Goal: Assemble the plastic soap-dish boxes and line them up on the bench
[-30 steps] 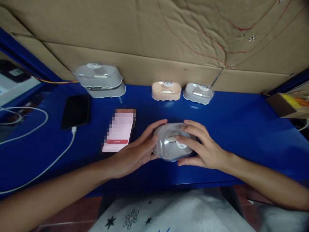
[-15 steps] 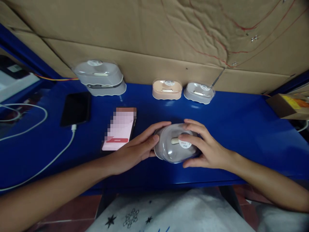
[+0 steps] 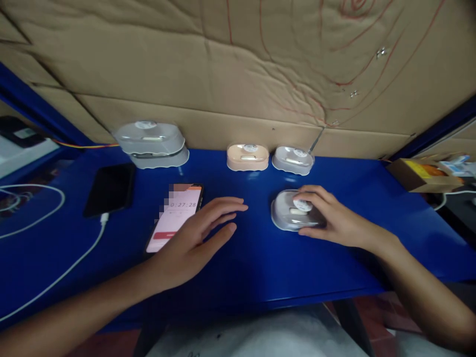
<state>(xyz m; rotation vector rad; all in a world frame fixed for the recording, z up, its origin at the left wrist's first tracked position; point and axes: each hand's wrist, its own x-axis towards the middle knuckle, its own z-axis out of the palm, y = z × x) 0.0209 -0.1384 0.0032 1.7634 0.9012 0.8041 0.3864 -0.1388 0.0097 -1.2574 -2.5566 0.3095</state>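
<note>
Grey lidded box (image 3: 288,218) pinched by right hand (image 3: 316,213), left hand (image 3: 219,223) spread near lit phone (image 3: 174,218)

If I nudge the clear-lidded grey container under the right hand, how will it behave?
The grey container looks stiff, so it should keep its shape. Its broad, low form suggests sliding over tipping. The glossy lid may feel slippery to the right hand.

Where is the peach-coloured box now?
In the head view, the peach-coloured box stands at the back of the blue table, near the cardboard wall, left of a small grey box.
</note>
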